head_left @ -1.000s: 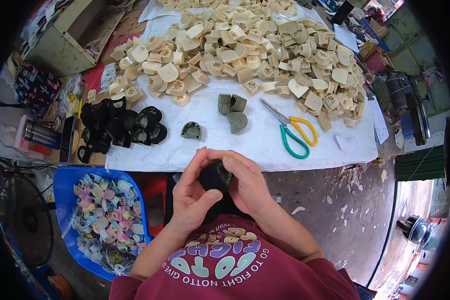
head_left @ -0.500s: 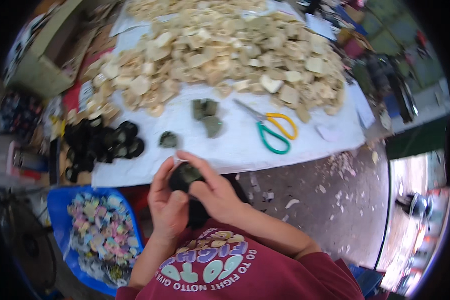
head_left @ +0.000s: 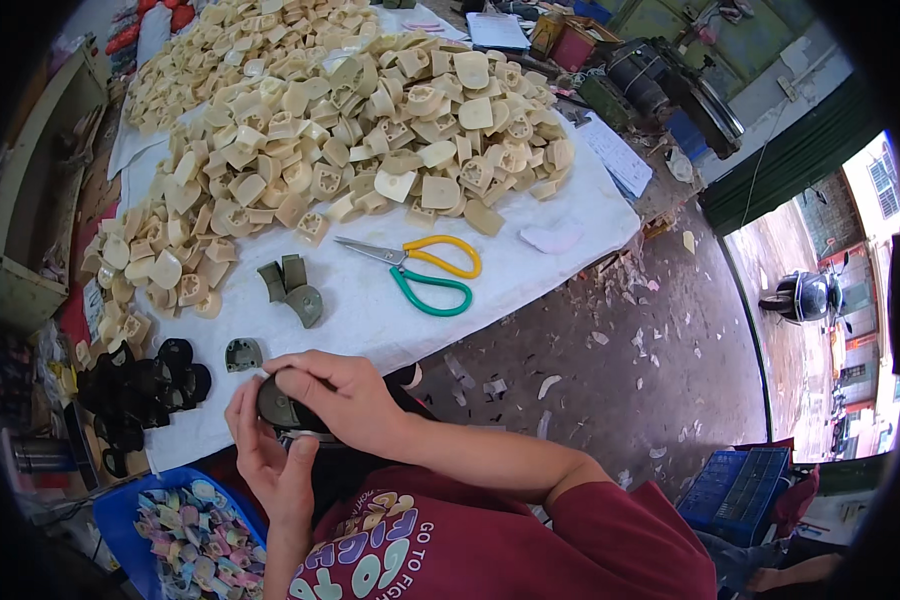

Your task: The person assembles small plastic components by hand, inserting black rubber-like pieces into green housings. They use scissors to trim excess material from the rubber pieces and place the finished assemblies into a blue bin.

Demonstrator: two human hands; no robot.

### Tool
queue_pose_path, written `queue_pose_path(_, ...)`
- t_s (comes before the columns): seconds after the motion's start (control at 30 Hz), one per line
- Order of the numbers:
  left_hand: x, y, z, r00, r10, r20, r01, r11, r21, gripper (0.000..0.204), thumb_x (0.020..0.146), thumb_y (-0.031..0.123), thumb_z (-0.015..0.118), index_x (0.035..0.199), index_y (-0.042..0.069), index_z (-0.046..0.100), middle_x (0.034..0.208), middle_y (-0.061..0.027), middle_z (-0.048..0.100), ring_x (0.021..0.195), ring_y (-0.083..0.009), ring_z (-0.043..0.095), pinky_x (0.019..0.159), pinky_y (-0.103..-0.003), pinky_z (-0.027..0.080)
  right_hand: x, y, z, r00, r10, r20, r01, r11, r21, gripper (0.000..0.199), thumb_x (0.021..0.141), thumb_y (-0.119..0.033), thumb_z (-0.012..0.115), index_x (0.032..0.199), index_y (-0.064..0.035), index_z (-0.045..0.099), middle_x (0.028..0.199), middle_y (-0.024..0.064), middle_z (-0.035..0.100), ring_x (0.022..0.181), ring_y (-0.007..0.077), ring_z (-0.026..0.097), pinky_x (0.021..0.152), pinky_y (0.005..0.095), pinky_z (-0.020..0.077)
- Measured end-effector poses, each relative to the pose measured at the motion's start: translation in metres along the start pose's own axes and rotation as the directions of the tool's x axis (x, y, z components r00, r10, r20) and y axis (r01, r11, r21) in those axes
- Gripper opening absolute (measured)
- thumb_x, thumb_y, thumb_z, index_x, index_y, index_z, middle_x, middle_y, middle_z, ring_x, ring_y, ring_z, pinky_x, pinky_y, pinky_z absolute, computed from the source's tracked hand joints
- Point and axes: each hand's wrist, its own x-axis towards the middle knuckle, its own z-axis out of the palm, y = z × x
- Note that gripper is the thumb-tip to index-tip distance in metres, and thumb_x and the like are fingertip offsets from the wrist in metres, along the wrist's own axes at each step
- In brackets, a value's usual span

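Both hands hold one small black moulded piece (head_left: 278, 405) close to my chest, just below the edge of the white cloth (head_left: 530, 275). My left hand (head_left: 270, 465) cups it from below and the side. My right hand (head_left: 340, 395) presses on it from above with the fingers curled over it. A single grey-green piece (head_left: 242, 353) lies on the cloth just above my hands. Three more grey-green pieces (head_left: 292, 290) sit a little farther up.
A large heap of beige moulded pieces (head_left: 350, 130) covers the far cloth. Yellow-and-green scissors (head_left: 420, 275) lie to the right. Black pieces (head_left: 140, 390) are piled at the left. A blue tub (head_left: 195, 540) of pastel pieces stands lower left. Scraps litter the floor (head_left: 610, 380).
The view has swung and tilted, so the table now slants to the upper left. Both hands stay closed around the black piece, the right hand now more on top of it.
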Motion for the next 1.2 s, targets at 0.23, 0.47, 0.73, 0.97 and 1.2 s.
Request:
queue_pose_path(0.23, 0.002, 0.01, 0.002, 0.986, -0.165, -0.015, 0.133, 0.844, -0.52, 0.082, 0.081, 0.023, 0.072, 0.145, -0.001, 0.025, 0.136, -0.0159, 0.044, 0.123, -0.0298, 0.048, 0.106, -0.042, 0.036, 0.005, -0.019, 0.012, 0.995, -0.096, -0.026, 0.096, 0.995, -0.011, 0.034, 0.087, -0.017, 0.064, 0.119, -0.0051, 0.063, 0.133, 0.0104, 0.049, 0.115, 0.0189, 0.051, 0.098, 0.0304, 0.0391)
queue_pose_path(0.47, 0.014, 0.032, -0.001, 0.918, -0.306, 0.253, 0.393, 0.61, -0.688, 0.091, 0.086, 0.041, 0.064, 0.151, 0.017, 0.005, 0.137, -0.0144, 0.042, 0.125, -0.0299, 0.046, 0.105, -0.045, 0.037, 0.008, -0.034, 0.0, 0.94, 0.034, 0.34, -0.045, 0.999, 0.026, 0.055, 0.07, -0.02, 0.079, 0.119, -0.0084, 0.057, 0.109, 0.0072, 0.06, 0.109, 0.0238, 0.052, 0.097, 0.0359, 0.0386)
queue_pose_path(0.73, 0.013, 0.037, 0.001, 0.896, -0.407, 0.18, 0.42, 0.638, -0.645, 0.079, 0.086, 0.028, 0.054, 0.151, 0.012, 0.012, 0.134, -0.0092, 0.043, 0.122, -0.0222, 0.046, 0.104, -0.035, 0.036, 0.012, -0.029, 0.005, 0.933, -0.235, 0.271, 0.303, 0.92, -0.247, 0.057, 0.067, -0.016, 0.077, 0.119, -0.0075, 0.055, 0.104, 0.0113, 0.06, 0.1, 0.0311, 0.054, 0.088, 0.0392, 0.0443)
queue_pose_path(0.97, 0.008, 0.033, -0.007, 0.876, -0.44, 0.201, 0.451, 0.594, -0.666, 0.07, 0.089, 0.023, 0.042, 0.151, 0.011, 0.012, 0.127, -0.0078, 0.046, 0.118, -0.0178, 0.047, 0.105, -0.034, 0.033, 0.014, -0.013, 0.011, 0.892, -0.256, 0.372, 0.352, 0.91, -0.219, 0.053, 0.069, -0.012, 0.077, 0.118, -0.0077, 0.056, 0.1, 0.0111, 0.065, 0.085, 0.0284, 0.067, 0.073, 0.0304, 0.0516)
queue_pose_path(1.2, 0.01, 0.031, -0.003, 0.889, -0.451, 0.081, 0.36, 0.579, -0.731, 0.069, 0.091, 0.023, 0.041, 0.152, 0.015, 0.009, 0.131, -0.0095, 0.044, 0.12, -0.0197, 0.046, 0.104, -0.036, 0.034, 0.018, -0.02, 0.012, 0.879, -0.301, 0.371, 0.426, 0.845, -0.324, 0.052, 0.075, -0.014, 0.075, 0.123, -0.0059, 0.057, 0.123, 0.0167, 0.059, 0.106, 0.0292, 0.062, 0.088, 0.0338, 0.0493)
